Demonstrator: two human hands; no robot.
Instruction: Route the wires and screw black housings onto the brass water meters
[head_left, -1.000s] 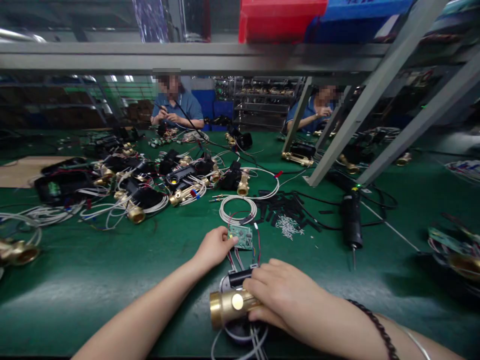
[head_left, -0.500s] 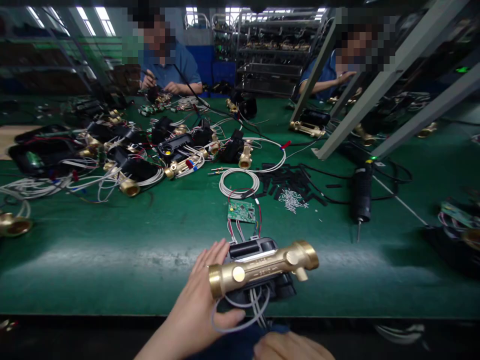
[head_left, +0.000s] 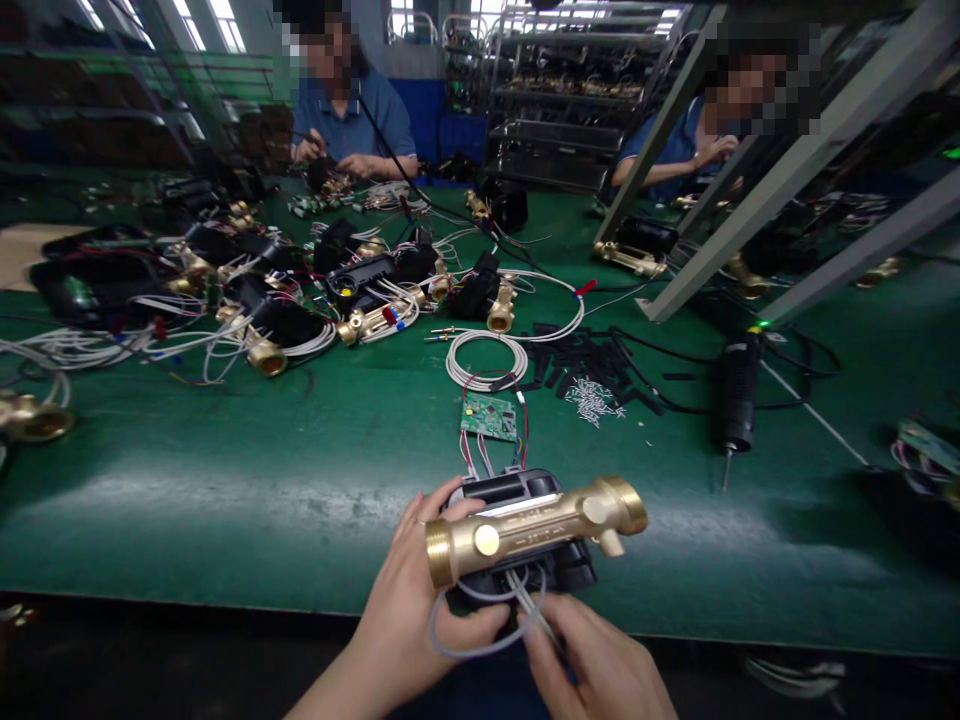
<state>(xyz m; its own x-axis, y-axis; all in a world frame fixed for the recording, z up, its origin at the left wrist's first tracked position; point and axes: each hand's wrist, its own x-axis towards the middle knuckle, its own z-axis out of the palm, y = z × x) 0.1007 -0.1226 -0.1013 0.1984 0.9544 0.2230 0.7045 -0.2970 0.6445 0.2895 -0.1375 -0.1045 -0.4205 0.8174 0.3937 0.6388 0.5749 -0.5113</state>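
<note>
While the right hand [head_left: 600, 655] pinched the grey cables [head_left: 531, 604] just below the brass pipe [head_left: 536, 527], thumb and fingers nearly closed on them, the left hand [head_left: 416, 580] curled around the pipe's left end, partly open, with its fingers behind and its thumb below, and had hold of the black housing [head_left: 514, 488] to which the pipe lay alongside. Pipe and housing sat at the near edge of the green table [head_left: 225, 500], the pipe slightly tilted, its right end higher. Directly beyond the pipe, a circuit board [head_left: 489, 417] lay flat, joined by wires to the housing; past it lay a coil of white cable [head_left: 487, 362]. Beyond the pipe to the right were a heap of screws [head_left: 592, 402], some black strips [head_left: 570, 352] and, farther right, a black power screwdriver [head_left: 736, 395]. Other brass assemblies [head_left: 375, 320] crowded the table beyond the pipe to the left. Farthest from it, two people in blue shirts sat before a metal rack [head_left: 559, 130].
</note>
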